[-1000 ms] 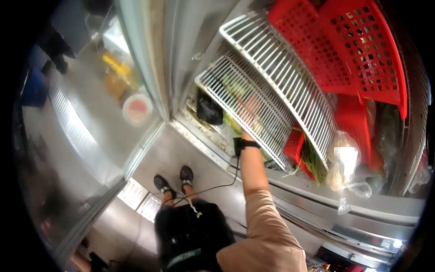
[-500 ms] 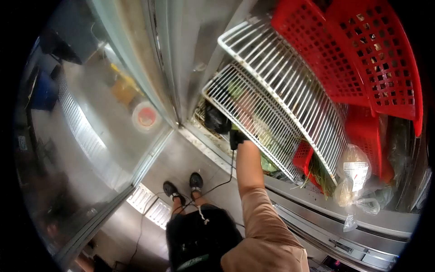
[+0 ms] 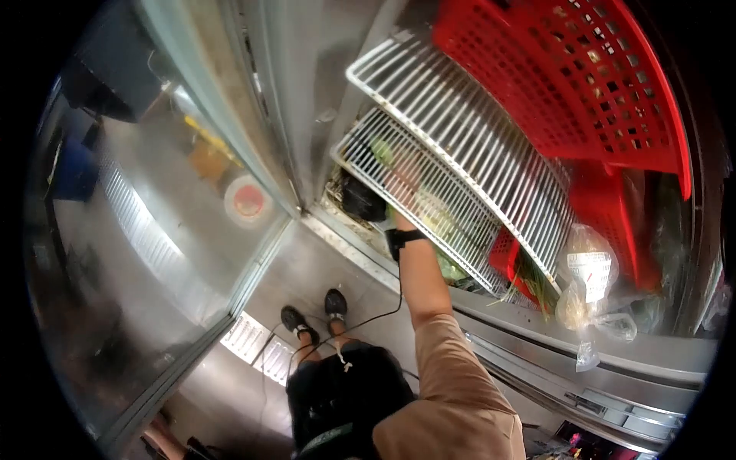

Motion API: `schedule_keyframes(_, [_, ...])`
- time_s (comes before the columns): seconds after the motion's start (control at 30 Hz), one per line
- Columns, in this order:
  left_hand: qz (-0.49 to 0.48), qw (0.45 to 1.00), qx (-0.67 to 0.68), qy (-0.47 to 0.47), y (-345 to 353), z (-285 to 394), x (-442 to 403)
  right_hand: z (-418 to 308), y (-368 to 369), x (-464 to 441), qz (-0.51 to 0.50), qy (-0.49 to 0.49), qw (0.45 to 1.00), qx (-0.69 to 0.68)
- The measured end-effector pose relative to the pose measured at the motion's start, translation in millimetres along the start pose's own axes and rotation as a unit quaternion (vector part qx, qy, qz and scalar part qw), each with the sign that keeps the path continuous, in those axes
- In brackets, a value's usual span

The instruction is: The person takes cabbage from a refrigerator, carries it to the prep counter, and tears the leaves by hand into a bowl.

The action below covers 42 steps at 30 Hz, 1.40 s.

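Observation:
My right hand [image 3: 403,186] reaches under the lower white wire shelf [image 3: 437,165] inside a refrigerated cabinet and shows only through its bars. A black wrist strap [image 3: 406,238] with a cable is on that arm. Pale green leafy vegetables [image 3: 437,218] lie beneath the shelf, close to the hand. Just left of the hand is a black plastic bag [image 3: 362,199]. The bars hide my fingers, so I cannot make out whether they grip anything. My left hand is out of view.
Red perforated baskets [image 3: 567,84] stand on the upper wire shelf [image 3: 475,115]. A knotted clear bag with a white label [image 3: 592,276] hangs at the right by the cabinet edge. A glass door [image 3: 261,268] stands open at left. A black cable [image 3: 368,316] trails across the floor.
My right hand and forearm have shifted slightly up and left under the lower shelf. The camera view has moved a little, so the baskets and shelves appear further left.

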<state>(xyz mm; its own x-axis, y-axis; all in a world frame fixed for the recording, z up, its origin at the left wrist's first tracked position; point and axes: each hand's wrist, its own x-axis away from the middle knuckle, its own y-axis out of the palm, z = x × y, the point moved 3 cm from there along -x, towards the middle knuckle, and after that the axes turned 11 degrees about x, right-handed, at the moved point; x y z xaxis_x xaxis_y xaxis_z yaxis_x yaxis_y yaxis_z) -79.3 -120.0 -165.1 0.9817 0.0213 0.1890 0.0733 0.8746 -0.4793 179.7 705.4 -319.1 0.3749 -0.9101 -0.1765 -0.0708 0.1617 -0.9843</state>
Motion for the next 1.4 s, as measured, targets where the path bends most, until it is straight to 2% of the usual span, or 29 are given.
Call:
schedule_keyframes(0.07, [-0.028,0.999,-0.03,0.012,-9,-5,-4,1,-1,4,0.005,0.0,1.0,-0.003])
schedule_keyframes(0.17, [-0.119,0.974,-0.182,0.057,-5,-8,-12,7,-6,12,0.007,-0.002,1.0,-0.005])
schedule_keyframes(0.2, [-0.1,0.994,-0.035,-0.004,8,4,-5,11,-10,19,0.012,-0.003,1.0,-0.008])
schedule_keyframes(0.23, [-0.065,0.99,0.114,-0.058,20,17,3,16,-13,25,0.014,-0.003,1.0,-0.008])
schedule_keyframes(0.27, [-0.003,0.901,0.399,-0.169,30,20,9,22,-17,30,0.018,-0.003,1.0,-0.007])
schedule_keyframes(0.3, [-0.002,0.902,0.398,-0.17,15,3,2,31,-21,38,0.022,-0.001,1.0,-0.003])
schedule_keyframes(0.33, [-0.051,0.98,0.192,-0.033,-8,-17,-10,40,-25,45,0.026,-0.001,1.0,0.005])
schedule_keyframes(0.4, [-0.097,0.99,-0.031,0.1,-22,-21,-11,58,-29,56,0.035,0.003,0.999,0.029])
schedule_keyframes(0.5, [-0.031,0.998,0.013,0.046,-22,-21,-13,70,-31,62,0.048,0.002,0.996,0.071])
schedule_keyframes(0.7, [-0.011,0.999,0.038,0.037,-1,-9,-22,67,-26,73,0.096,-0.023,0.987,0.128])
schedule_keyframes(0.8, [-0.008,0.998,0.043,0.037,4,-8,-22,78,-20,82,0.113,-0.029,0.992,0.04])
schedule_keyframes(0.9, [-0.013,0.999,0.037,0.034,7,-10,-24,92,-8,95,0.059,0.032,0.992,-0.106])
schedule_keyframes(0.93, [-0.013,0.999,0.036,0.034,7,-10,-23,83,-25,98,0.111,0.021,0.985,-0.134])
schedule_keyframes(0.97, [-0.012,0.999,0.035,0.033,6,-10,-23,78,-34,100,0.11,0.025,0.985,-0.132])
schedule_keyframes(1.03, [-0.013,0.999,0.028,0.029,6,-11,-22,74,-40,107,0.039,0.075,0.982,-0.171])
schedule_keyframes(1.17, [-0.019,0.999,0.023,0.026,11,-8,-25,75,-31,120,0.102,0.071,0.985,-0.119])
schedule_keyframes(1.2, [-0.023,0.999,0.023,0.027,15,-5,-26,80,-25,119,0.045,0.082,0.99,-0.104])
schedule_keyframes(1.27, [-0.027,0.999,0.022,0.028,23,-2,-29,86,-23,127,0.096,0.055,0.99,-0.083])
schedule_keyframes(1.33, [-0.035,0.999,0.025,0.032,30,1,-36,92,-22,126,0.089,0.05,0.991,-0.082])
schedule_keyframes(1.4, [-0.044,0.998,0.028,0.037,37,5,-42,106,-14,114,-0.029,0.127,0.978,-0.166])
